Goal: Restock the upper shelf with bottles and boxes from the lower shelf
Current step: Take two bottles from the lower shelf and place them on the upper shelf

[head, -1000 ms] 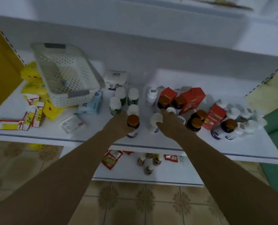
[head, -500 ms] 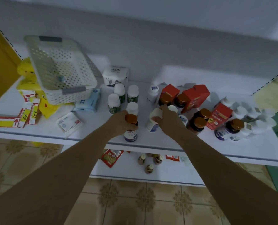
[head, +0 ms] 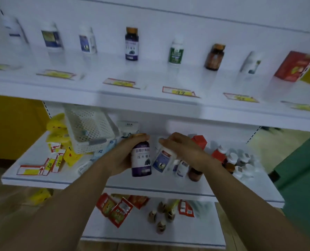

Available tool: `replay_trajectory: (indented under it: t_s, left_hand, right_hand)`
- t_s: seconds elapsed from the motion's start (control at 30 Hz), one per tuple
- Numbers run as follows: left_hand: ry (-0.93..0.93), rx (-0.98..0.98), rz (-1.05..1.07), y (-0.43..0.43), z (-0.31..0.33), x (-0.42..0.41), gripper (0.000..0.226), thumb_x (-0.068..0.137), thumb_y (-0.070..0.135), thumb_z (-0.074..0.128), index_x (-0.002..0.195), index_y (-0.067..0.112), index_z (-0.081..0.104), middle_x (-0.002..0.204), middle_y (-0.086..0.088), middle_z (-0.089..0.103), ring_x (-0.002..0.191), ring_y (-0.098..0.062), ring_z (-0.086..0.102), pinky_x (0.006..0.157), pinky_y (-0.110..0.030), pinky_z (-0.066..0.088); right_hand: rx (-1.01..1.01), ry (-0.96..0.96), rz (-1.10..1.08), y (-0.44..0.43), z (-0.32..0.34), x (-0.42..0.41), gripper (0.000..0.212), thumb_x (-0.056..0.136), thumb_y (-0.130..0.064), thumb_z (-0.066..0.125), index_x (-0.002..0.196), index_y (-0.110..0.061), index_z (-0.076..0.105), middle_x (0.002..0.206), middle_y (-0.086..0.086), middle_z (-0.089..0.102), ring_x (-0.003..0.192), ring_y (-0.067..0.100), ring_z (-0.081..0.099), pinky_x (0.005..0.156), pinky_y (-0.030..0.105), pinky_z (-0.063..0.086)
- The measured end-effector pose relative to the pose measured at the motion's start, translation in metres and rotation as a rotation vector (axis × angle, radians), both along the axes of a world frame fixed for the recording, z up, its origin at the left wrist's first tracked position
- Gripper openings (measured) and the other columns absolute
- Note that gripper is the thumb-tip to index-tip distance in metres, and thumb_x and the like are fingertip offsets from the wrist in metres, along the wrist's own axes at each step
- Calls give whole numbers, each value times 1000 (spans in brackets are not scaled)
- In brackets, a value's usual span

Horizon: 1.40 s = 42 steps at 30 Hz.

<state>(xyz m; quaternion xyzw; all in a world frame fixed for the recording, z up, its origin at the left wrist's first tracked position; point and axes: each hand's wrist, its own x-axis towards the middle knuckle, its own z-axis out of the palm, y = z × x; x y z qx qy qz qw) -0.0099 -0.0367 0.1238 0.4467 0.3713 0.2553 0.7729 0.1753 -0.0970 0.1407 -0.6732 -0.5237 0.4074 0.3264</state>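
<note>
Purple bottle (head: pixel 141 160) in the left hand (head: pixel 122 156), white bottle (head: pixel 164 159) in the right hand (head: pixel 185 151), both clear of the lower shelf (head: pixel 42 178)!
Left fingers wrap the purple bottle's body; right fingers curl over the tilted white one's top, just below the upper shelf (head: pixel 150 100). Best play, I'd say: straighten both, clear the front edge, park each by its twin, the shelved purple bottle (head: pixel 131 44) and the blue-labelled bottle (head: pixel 87 42), labels out.

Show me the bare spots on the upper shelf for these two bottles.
Upper shelf: bare gaps between the purple bottle and the green-label bottle, and between that and the brown bottle. The lower shelf's right half is crowded.
</note>
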Motion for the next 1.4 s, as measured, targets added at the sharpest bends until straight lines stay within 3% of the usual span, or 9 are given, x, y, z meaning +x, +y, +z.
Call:
replay_trajectory:
  t_s: [0.1,0.27,0.43,0.53,0.63,0.8,1.03,1.2,1.4]
  left_hand:
    - [-71,41,-87,-21,33,-7,14,80,26,65,82,15,57,78,-9,63,66,-20,64,64,-30,55]
    - [-81,103,-174,-52,77,-19,15,77,27,68,82,13,63,77,-13,66,65,-25,64,69,-36,54]
    - [-168,187,-100,-72,126,-18,18,74,28,65,77,10,61,66,-13,62,50,-23,59,54,-28,53]
    - [-188,249,-81,-72,156,-19,20,74,30,66,73,11,58,66,-12,60,48,-22,57,52,-26,52]
    - [-196,310,-101,-73,176,-18,22,73,31,65,70,11,54,64,-12,59,47,-21,55,50,-25,51]
    - [-186,338,-55,-76,190,-10,21,82,28,60,73,10,53,60,-12,61,43,-21,56,48,-25,51]
    - [-172,319,-39,-70,196,-1,24,83,28,59,68,10,54,59,-13,60,41,-20,55,46,-23,49]
    - [-160,329,-41,-65,198,3,27,84,32,60,66,12,60,61,-12,61,40,-20,56,44,-23,50]
    - [-156,367,16,-58,211,1,23,87,32,59,80,11,52,66,-13,56,39,-21,55,41,-24,50]
  right_hand:
    - [2,134,62,-22,25,-13,37,83,-49,63,82,-13,57,75,3,60,69,17,58,65,29,46]
    - [101,164,112,-60,67,-31,36,79,-52,62,77,-17,63,69,-1,68,62,14,66,61,26,53]
    - [194,439,29,-73,116,-41,35,84,-44,61,101,-13,66,85,11,72,75,24,70,74,34,58]
    - [316,456,2,-75,147,-41,48,69,-47,76,91,-9,57,87,19,63,81,31,65,87,46,52]
    - [411,575,-17,-75,170,-39,37,69,-36,76,78,-13,48,71,12,63,64,25,61,75,40,53]
    - [425,567,41,-75,188,-46,27,79,-31,69,83,-11,51,68,9,64,56,20,59,60,29,54]
    - [454,545,34,-68,192,-42,27,80,-28,69,82,-12,48,66,9,62,53,20,57,58,29,52]
    - [430,572,36,-61,195,-36,25,84,-27,63,96,-9,50,64,8,61,49,17,56,53,24,52]
    - [384,574,50,-41,204,-36,22,86,-27,57,77,-7,57,57,5,63,44,14,58,52,22,52]
